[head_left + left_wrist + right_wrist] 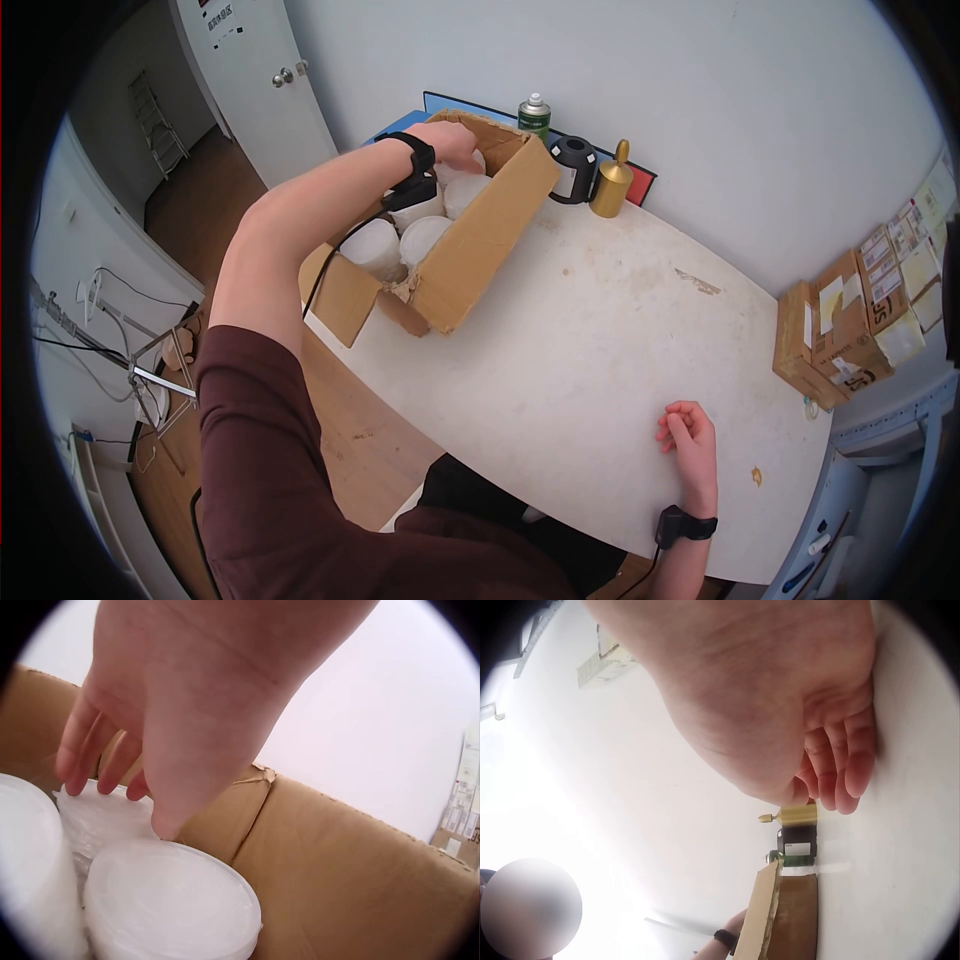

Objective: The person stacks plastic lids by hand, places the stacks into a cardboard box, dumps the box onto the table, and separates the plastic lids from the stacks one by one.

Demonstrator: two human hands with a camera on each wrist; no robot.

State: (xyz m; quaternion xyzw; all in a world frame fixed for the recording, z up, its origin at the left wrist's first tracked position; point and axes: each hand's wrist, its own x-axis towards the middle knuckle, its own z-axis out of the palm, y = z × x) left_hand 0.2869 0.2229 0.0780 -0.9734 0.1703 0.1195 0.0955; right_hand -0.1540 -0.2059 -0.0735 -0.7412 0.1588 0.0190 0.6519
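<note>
My left hand (450,145) reaches into the far end of an open cardboard box (490,245). Round white tubs (370,247) in clear wrap fill the box. In the left wrist view the left hand (172,705) hangs over the farthest wrapped tub (109,816), its fingertips right at the top and the thumb near the closest lid (172,900). The underside of that tub is hidden. On the right, my right hand (690,440) rests at the white table (600,350), fingers loosely bent and holding nothing, as the right wrist view also shows.
Behind the box stand a green spray can (535,115), a black cylindrical object (573,170) and a gold bottle-shaped object (612,185). Labelled cardboard boxes (840,325) sit at the right table edge. One box flap (342,298) hangs open toward me.
</note>
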